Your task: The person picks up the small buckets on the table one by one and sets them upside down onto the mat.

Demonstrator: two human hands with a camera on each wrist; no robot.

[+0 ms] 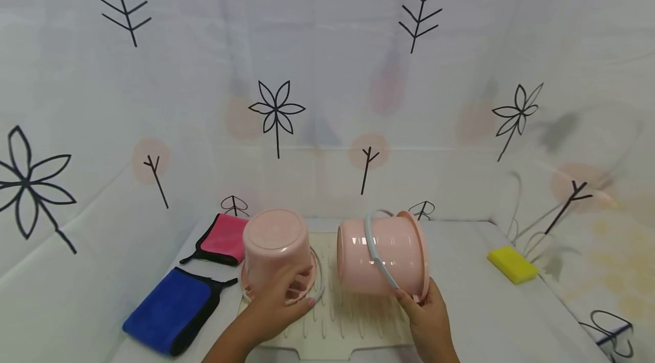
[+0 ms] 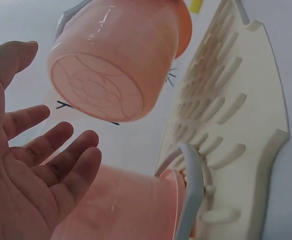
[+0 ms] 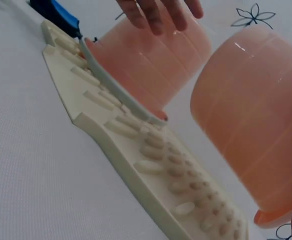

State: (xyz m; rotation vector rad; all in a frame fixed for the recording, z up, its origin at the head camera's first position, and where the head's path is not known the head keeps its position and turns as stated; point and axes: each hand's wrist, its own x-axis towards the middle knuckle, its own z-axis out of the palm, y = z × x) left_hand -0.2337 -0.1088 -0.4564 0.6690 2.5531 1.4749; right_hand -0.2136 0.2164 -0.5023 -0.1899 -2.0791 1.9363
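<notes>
A pink bucket (image 1: 276, 238) stands upside down on the left of a cream draining board (image 1: 327, 346), its grey-blue handle (image 2: 193, 185) hanging by the rim. Close in front of it is my left hand (image 1: 276, 303), its fingers spread and slightly bent, with nothing in the palm in the left wrist view. My right hand (image 1: 432, 323) grips a second pink bucket (image 1: 353, 249) at the lower part of its rim. This bucket is tipped on its side over the board, base to the left and mouth to the right, its handle (image 1: 373, 243) lying across the wall.
Left of the board lie a pink cloth (image 1: 230, 238) and a blue cloth (image 1: 171, 309), both with black edging. A yellow sponge (image 1: 513, 264) rests near the table's right edge. Behind the white table (image 1: 471, 295) hangs a patterned curtain (image 1: 327, 67).
</notes>
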